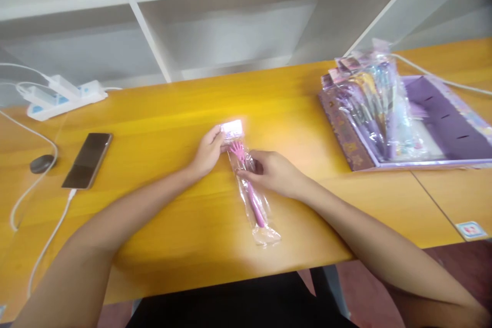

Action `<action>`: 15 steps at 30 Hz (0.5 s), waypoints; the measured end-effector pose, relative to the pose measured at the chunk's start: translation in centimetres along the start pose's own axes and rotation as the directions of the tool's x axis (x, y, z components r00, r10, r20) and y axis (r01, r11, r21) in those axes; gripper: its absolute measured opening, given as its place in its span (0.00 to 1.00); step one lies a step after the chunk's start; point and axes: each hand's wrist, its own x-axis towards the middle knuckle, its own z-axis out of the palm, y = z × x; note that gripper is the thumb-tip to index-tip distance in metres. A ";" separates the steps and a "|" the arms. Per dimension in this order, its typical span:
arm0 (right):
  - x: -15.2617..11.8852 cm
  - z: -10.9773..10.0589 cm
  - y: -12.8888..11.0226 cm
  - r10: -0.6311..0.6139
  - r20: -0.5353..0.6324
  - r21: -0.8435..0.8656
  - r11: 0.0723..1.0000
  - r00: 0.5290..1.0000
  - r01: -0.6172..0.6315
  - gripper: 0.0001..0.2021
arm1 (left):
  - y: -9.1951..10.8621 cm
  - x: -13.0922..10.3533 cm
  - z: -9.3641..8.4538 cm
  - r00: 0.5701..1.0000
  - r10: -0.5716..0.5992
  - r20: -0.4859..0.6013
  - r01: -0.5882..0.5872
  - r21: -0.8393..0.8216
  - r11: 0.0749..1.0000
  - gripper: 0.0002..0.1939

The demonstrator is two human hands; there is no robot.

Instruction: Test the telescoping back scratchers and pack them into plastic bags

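Note:
A clear plastic packet (251,197) lies at the middle of the wooden table (172,246), holding a pink stick with a small hand-shaped end. Its header card at the top is washed out by glare. My left hand (209,151) pinches the packet's upper left edge beside the card. From the right, my right hand (274,171) grips the packet's side just below the pink hand shape, thumb lying over the plastic. The packet's lower end rests free of both hands.
A purple box (461,136) at the right holds several similar packets (372,102). On the left are a phone (87,160) with a charging cable, a dark mouse-like object (42,164) and a white power strip (67,102). Shelving stands behind the table.

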 end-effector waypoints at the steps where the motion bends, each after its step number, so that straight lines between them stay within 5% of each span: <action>1: 0.2 0.0 0.2 0.026 0.010 0.039 0.999 1.000 -0.027 0.17 | 0.1 0.1 0.1 1.000 -0.004 -0.020 0.003 -0.032 0.999 0.15; 5: 0.8 -1.7 1.2 0.083 -0.033 0.207 0.975 0.996 -0.075 0.19 | 0.8 0.3 0.1 0.998 -0.046 -0.032 0.041 -0.129 0.991 0.20; 10: 0.3 -7.5 -0.3 0.060 -0.311 0.306 0.951 0.948 0.040 0.14 | 1.4 -0.1 0.0 0.995 -0.058 0.082 0.066 -0.090 0.994 0.29; 12: -0.8 -10.6 -1.5 0.083 -0.483 0.250 0.967 0.871 0.047 0.10 | 1.5 -0.2 0.0 0.994 -0.050 0.101 0.057 -0.064 0.996 0.30; 15: -2.8 -15.5 -2.0 0.049 -0.780 0.017 0.998 0.624 -0.057 0.05 | 1.4 -0.3 0.1 0.992 -0.049 0.113 0.055 -0.045 0.998 0.30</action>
